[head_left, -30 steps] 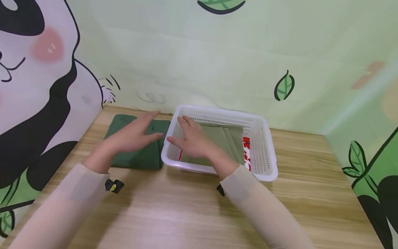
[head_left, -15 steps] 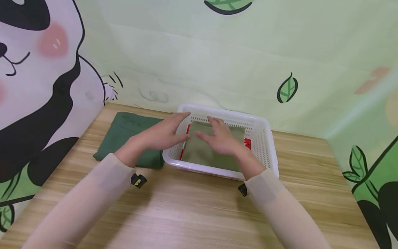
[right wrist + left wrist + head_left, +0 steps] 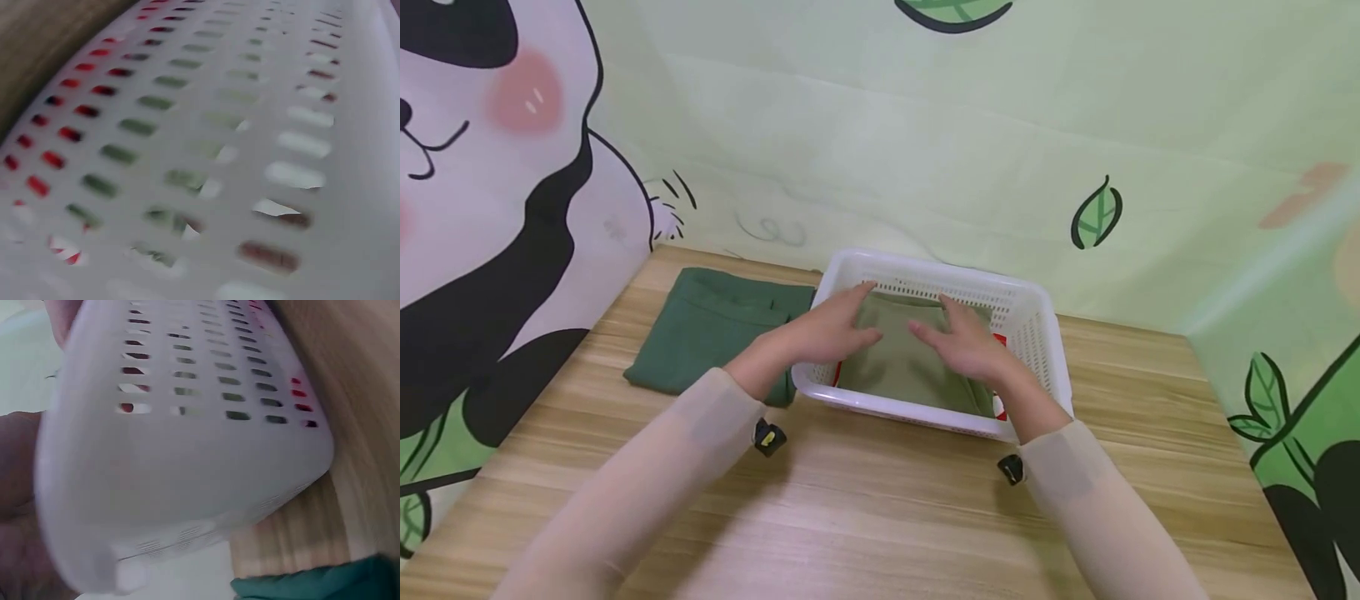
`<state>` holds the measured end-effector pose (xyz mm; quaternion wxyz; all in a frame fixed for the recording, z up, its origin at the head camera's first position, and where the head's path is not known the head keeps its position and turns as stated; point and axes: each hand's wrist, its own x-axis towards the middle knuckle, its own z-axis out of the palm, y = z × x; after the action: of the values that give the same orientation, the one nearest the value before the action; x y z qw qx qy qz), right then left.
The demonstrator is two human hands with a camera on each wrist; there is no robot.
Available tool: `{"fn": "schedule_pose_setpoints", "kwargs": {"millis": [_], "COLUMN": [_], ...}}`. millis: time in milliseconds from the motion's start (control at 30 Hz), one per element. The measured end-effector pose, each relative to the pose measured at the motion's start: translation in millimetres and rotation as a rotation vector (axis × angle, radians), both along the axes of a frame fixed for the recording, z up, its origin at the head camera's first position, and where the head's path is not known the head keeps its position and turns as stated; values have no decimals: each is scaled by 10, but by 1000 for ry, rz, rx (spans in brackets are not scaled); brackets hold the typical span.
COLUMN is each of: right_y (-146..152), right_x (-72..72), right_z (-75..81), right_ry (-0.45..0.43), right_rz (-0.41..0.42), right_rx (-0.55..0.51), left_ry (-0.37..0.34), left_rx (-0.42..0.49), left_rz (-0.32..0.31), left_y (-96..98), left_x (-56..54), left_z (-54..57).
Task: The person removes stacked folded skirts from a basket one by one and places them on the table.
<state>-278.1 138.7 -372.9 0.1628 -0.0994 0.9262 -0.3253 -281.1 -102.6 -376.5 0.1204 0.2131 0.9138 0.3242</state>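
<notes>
A white plastic basket (image 3: 925, 414) with slotted walls stands on the table, holding a folded olive-green cloth (image 3: 910, 367) over a red-and-white patterned one (image 3: 999, 406). My left hand (image 3: 831, 327) reaches over the basket's left rim, its fingers extended above the olive cloth. From the right, my right hand (image 3: 970, 343) is over the same cloth, fingers and thumb spread. The two hands face each other with the cloth between and beneath them. In the left wrist view part of the hand (image 3: 22, 506) shows behind the basket wall (image 3: 162, 469). The right wrist view is filled by the slotted wall (image 3: 187, 144).
A folded dark green cloth (image 3: 707, 333) lies on the wooden table (image 3: 865, 508), close against the basket's left side. Behind the table rises a pale green wall covering (image 3: 850, 150) with panda and leaf drawings.
Both hands have moved right, the left from above the dark green cloth to over the basket, the right from the basket's left part toward its middle right. The olive cloth's top layer lies flatter.
</notes>
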Motion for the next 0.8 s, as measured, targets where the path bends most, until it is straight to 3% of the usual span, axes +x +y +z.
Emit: {"fn": "schedule_pose_setpoints", "kwargs": {"millis": [267, 500, 633, 800], "right_y": [208, 345, 397, 423], "right_x": [-5, -29, -34, -70], "right_z": [-148, -306, -338, -333], "right_ry": [-67, -84, -114, -82], "right_rz": [-70, -161, -185, -202], "right_rx": [-43, -21, 16, 51], "left_ry": [-127, -135, -148, -115], "left_rx": [0, -78, -116, -157], "left_rz": [88, 136, 151, 198], "left_y": [161, 271, 311, 352], "left_x": [-128, -97, -51, -82], "left_z": [-135, -293, -318, -335]}}
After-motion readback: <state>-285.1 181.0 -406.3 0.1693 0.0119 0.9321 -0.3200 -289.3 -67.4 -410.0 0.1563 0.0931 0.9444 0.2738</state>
